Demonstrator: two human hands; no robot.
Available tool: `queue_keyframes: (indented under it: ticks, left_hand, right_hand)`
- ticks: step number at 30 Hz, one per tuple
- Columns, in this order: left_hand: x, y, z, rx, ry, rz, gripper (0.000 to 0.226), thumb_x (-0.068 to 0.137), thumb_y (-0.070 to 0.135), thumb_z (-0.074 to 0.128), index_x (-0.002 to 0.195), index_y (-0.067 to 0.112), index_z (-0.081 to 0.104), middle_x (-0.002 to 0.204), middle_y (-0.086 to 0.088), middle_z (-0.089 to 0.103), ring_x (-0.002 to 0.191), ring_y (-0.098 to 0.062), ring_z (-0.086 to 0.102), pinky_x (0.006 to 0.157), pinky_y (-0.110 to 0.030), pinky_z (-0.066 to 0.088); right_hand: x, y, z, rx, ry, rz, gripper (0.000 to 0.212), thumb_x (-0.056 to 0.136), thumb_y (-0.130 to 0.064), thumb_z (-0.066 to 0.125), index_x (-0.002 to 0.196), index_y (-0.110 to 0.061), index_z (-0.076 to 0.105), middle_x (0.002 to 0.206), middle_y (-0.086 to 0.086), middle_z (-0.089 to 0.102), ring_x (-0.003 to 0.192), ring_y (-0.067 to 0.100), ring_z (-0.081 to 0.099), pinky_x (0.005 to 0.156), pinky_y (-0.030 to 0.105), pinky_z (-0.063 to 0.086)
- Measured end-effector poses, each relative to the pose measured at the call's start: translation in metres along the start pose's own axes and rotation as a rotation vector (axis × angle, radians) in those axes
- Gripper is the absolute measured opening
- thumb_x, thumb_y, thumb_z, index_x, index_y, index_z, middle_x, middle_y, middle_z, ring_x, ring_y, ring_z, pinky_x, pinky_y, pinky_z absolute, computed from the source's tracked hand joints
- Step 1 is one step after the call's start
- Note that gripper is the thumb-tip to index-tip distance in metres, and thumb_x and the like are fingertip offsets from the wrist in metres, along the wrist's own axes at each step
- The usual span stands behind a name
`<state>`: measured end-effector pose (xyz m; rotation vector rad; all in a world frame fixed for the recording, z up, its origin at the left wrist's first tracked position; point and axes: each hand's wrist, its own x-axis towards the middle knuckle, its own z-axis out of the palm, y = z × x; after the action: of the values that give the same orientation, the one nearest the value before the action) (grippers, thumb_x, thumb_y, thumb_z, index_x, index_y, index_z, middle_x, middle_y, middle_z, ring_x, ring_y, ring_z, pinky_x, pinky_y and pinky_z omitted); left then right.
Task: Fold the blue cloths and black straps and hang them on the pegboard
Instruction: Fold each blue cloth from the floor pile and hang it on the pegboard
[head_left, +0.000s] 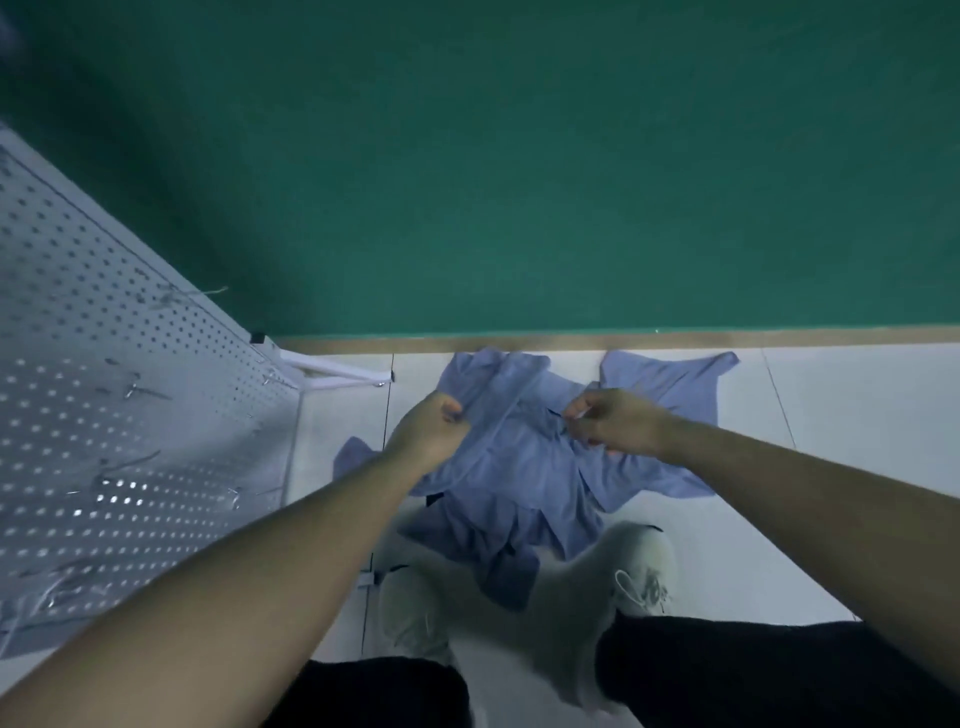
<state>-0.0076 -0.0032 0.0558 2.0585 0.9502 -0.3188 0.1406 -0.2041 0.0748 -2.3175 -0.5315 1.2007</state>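
Blue cloths (524, 467) lie heaped on the white tiled floor (841, 467) just past the white shoes (644, 566) — black straps (387, 571) poke out at the pile's near edge. Left hand (431, 431) grips a raised fold, fingers curled round it; right hand (613, 421) pinches cloth at a dark bit mid-pile. Both bare forearms reach forward and down. Pegboard (104, 389) with metal hooks (140, 392) stands left — green wall (519, 182) behind.

We take this for a plain workroom or stockroom, bare green wall (519, 156), white tiled floor (857, 467), freestanding white pegboard (104, 364) with metal hooks (137, 391)
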Motion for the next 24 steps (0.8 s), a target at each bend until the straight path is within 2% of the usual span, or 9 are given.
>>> queue_keyframes:
  ticks: [4, 8, 11, 13, 15, 17, 20, 22, 24]
  left_hand:
    - [0.048, -0.031, 0.040, -0.032, -0.078, -0.094, 0.031, 0.091, 0.024, 0.064, 0.121, 0.017, 0.060, 0.122, -0.004, 0.065, 0.114, -0.024, 0.061, 0.095, -0.029, 0.045]
    - [0.088, -0.057, 0.076, 0.000, -0.082, -0.113, 0.041, 0.096, 0.022, 0.063, 0.135, 0.015, 0.054, 0.134, -0.008, 0.059, 0.125, -0.029, 0.056, 0.103, -0.033, 0.044]
    - [0.111, -0.072, 0.097, 0.065, -0.062, -0.100, 0.044, 0.096, 0.023, 0.064, 0.138, 0.016, 0.053, 0.142, -0.009, 0.051, 0.130, -0.030, 0.050, 0.104, -0.033, 0.041]
    - [0.123, -0.077, 0.108, 0.148, -0.066, -0.069, 0.050, 0.090, 0.035, 0.066, 0.136, 0.020, 0.052, 0.142, -0.008, 0.047, 0.129, -0.031, 0.048, 0.102, -0.038, 0.042]
    - [0.138, -0.084, 0.119, 0.184, -0.079, -0.073, 0.060, 0.079, 0.055, 0.062, 0.131, 0.027, 0.051, 0.138, -0.004, 0.047, 0.124, -0.030, 0.051, 0.098, -0.045, 0.048]
    - [0.151, -0.092, 0.129, 0.159, -0.089, -0.112, 0.069, 0.073, 0.066, 0.057, 0.131, 0.030, 0.048, 0.134, -0.002, 0.053, 0.116, -0.029, 0.056, 0.095, -0.050, 0.051]
    - [0.155, -0.097, 0.133, 0.092, -0.086, -0.118, 0.053, 0.088, 0.056, 0.054, 0.130, 0.023, 0.051, 0.115, 0.003, 0.060, 0.107, -0.027, 0.060, 0.093, -0.040, 0.050]
    - [0.153, -0.100, 0.132, 0.062, -0.032, -0.074, 0.041, 0.093, 0.039, 0.060, 0.128, 0.017, 0.055, 0.108, 0.000, 0.062, 0.105, -0.025, 0.062, 0.084, -0.030, 0.045]
    - [0.148, -0.098, 0.128, 0.036, -0.031, -0.030, 0.028, 0.095, 0.021, 0.062, 0.122, 0.013, 0.061, 0.107, -0.005, 0.067, 0.102, -0.027, 0.064, 0.078, -0.027, 0.042]
  right_hand:
    - [0.057, 0.018, 0.022, -0.040, -0.078, 0.035, 0.020, 0.096, -0.028, 0.059, 0.113, -0.018, 0.064, 0.093, -0.002, 0.065, 0.081, 0.014, 0.063, 0.069, 0.026, 0.052]
    - [0.107, 0.033, 0.042, -0.155, -0.141, 0.023, 0.013, 0.098, -0.033, 0.059, 0.109, -0.028, 0.057, 0.096, -0.013, 0.058, 0.095, 0.013, 0.056, 0.067, 0.018, 0.042]
    - [0.136, 0.047, 0.054, -0.139, -0.139, 0.034, 0.010, 0.097, -0.031, 0.059, 0.107, -0.028, 0.059, 0.103, -0.009, 0.058, 0.092, 0.011, 0.056, 0.064, 0.011, 0.040]
    - [0.152, 0.057, 0.061, -0.098, -0.115, 0.052, 0.011, 0.096, -0.024, 0.060, 0.106, -0.027, 0.062, 0.102, -0.008, 0.059, 0.090, 0.010, 0.056, 0.059, 0.005, 0.038]
    - [0.163, 0.068, 0.067, -0.034, -0.076, 0.070, 0.014, 0.096, -0.023, 0.059, 0.108, -0.024, 0.066, 0.103, -0.006, 0.063, 0.093, 0.013, 0.059, 0.064, 0.010, 0.043]
    - [0.172, 0.075, 0.074, 0.031, -0.020, 0.079, 0.016, 0.097, -0.025, 0.058, 0.109, -0.025, 0.068, 0.102, -0.005, 0.065, 0.092, 0.015, 0.062, 0.069, 0.017, 0.050]
    - [0.177, 0.080, 0.081, 0.126, 0.043, 0.074, 0.011, 0.098, -0.024, 0.057, 0.104, -0.026, 0.066, 0.094, -0.007, 0.064, 0.088, 0.015, 0.062, 0.062, 0.015, 0.050]
    - [0.177, 0.078, 0.083, 0.162, 0.046, 0.068, 0.010, 0.098, -0.023, 0.056, 0.100, -0.028, 0.065, 0.094, -0.006, 0.065, 0.090, 0.017, 0.063, 0.061, 0.016, 0.051]
    - [0.173, 0.072, 0.083, 0.193, 0.011, 0.084, 0.012, 0.098, -0.023, 0.054, 0.101, -0.028, 0.064, 0.100, 0.000, 0.068, 0.090, 0.018, 0.066, 0.062, 0.020, 0.054]
